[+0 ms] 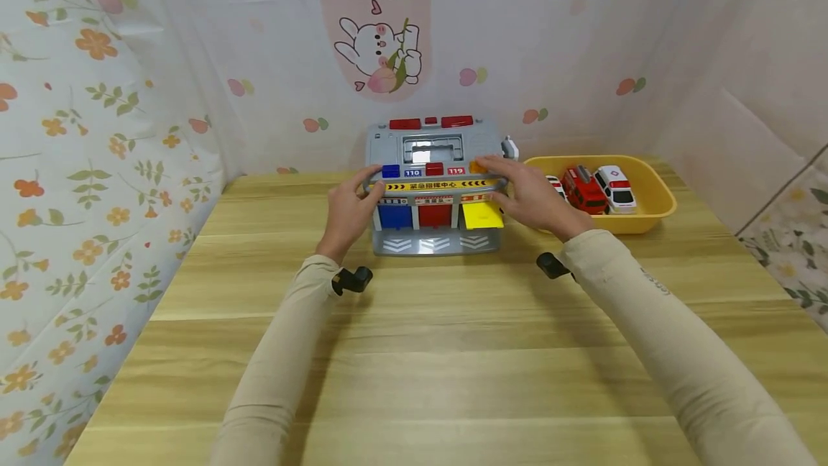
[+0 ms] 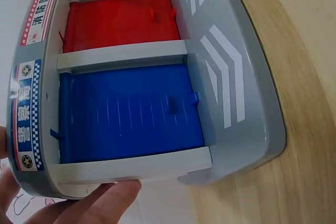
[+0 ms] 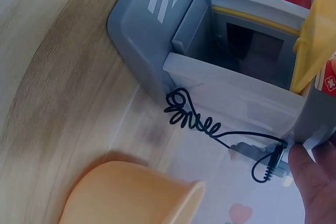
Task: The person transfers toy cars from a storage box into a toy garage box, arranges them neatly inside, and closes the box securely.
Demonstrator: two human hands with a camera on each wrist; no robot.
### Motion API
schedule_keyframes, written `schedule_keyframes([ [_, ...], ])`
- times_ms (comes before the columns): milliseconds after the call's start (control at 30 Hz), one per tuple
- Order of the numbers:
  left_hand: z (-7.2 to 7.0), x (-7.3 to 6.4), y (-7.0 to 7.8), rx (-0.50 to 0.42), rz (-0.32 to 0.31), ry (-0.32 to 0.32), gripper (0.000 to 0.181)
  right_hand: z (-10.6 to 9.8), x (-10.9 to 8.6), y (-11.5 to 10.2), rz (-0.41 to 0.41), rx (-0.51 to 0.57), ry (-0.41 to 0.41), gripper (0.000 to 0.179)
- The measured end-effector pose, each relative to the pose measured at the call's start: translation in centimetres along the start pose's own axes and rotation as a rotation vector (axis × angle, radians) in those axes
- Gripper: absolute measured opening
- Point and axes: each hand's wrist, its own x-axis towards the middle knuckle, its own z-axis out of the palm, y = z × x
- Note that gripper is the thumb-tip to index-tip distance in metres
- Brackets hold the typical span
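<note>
A grey toy garage (image 1: 436, 244) stands on the table, and both hands grip its sides near the roof's front edge. At the left corner is my left hand (image 1: 349, 207), its thumb by the sign strip; in the left wrist view its fingers press against the side wall. My right hand (image 1: 533, 193) holds the right corner beside the orange light. Blue door (image 2: 131, 114) and red door (image 2: 123, 24) are down, while the yellow door (image 1: 483, 215) is swung up and out, showing a dark bay (image 3: 252, 51). A coiled black cord (image 3: 191, 121) hangs along the right wall.
To the right stands a yellow bin (image 1: 656, 200) with a red fire truck (image 1: 584, 191), a white ambulance (image 1: 616, 189) and another white vehicle partly hidden. Its rim is close to my right hand. A printed cloth (image 1: 278, 92) hangs behind the wooden table (image 1: 420, 351).
</note>
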Motion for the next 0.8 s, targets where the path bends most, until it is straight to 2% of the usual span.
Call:
schedule_keyframes([
  [133,-0.2,0.1,0.0,-0.018,-0.033,-0.009,0.041,-0.2,0.0,0.1,-0.037,-0.020,-0.013,0.068],
  [233,-0.4,0.2,0.1,-0.032,-0.065,-0.054,0.041,-0.8,-0.3,0.4,-0.025,-0.037,-0.030,0.070],
  [333,-0.5,0.4,0.2,-0.055,-0.078,-0.116,0.043,-1.7,-0.8,0.8,0.025,-0.038,-0.031,0.070],
  [433,-0.6,0.7,0.2,-0.075,-0.083,-0.184,0.047,-2.6,-1.4,1.5,0.077,-0.053,-0.012,0.068],
  [567,-0.8,0.8,0.1,-0.102,-0.105,-0.240,0.049,-3.7,-2.5,3.1,0.110,-0.101,0.035,0.066],
  [800,-1.1,0.9,0.1,-0.116,-0.144,-0.253,0.049,-5.3,-4.1,6.9,0.163,-0.148,0.134,0.059],
])
